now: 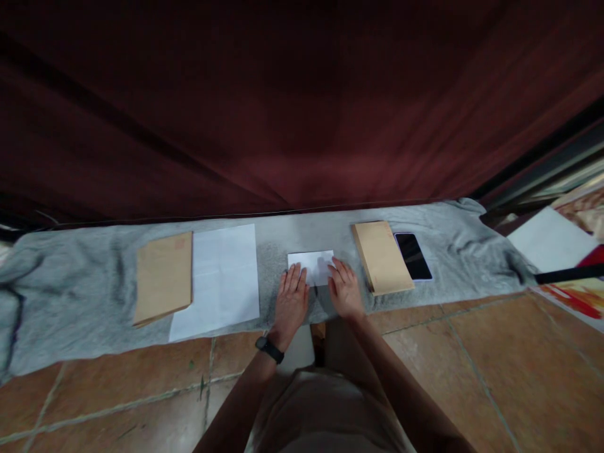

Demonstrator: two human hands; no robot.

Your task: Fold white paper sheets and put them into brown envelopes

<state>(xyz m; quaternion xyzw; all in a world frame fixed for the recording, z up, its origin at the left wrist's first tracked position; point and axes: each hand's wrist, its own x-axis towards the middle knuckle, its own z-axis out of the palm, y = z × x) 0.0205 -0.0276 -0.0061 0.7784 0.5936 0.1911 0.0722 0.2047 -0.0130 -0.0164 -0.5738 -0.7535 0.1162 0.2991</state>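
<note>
A small white folded sheet of paper (311, 259) lies flat on the grey cloth in front of me. My left hand (291, 299) rests on its left end with the fingers stretched out. On its right end lie the fingers of my right hand (346, 286), also extended and somewhat bent. Neither hand is wrapped round anything. To the right of my right hand is a stack of brown envelopes (384, 257). Left of my left hand, large white sheets of paper (226, 270) lie partly under another pile of brown envelopes (164, 274).
A dark-screened phone (413, 256) lies beside the right envelopes. The grey cloth (94, 283) covers a long narrow surface, wrinkled at both ends. Behind it hangs a dark red curtain (302, 126). Tiled floor (453, 371) lies below; printed sheets (573, 299) are at far right.
</note>
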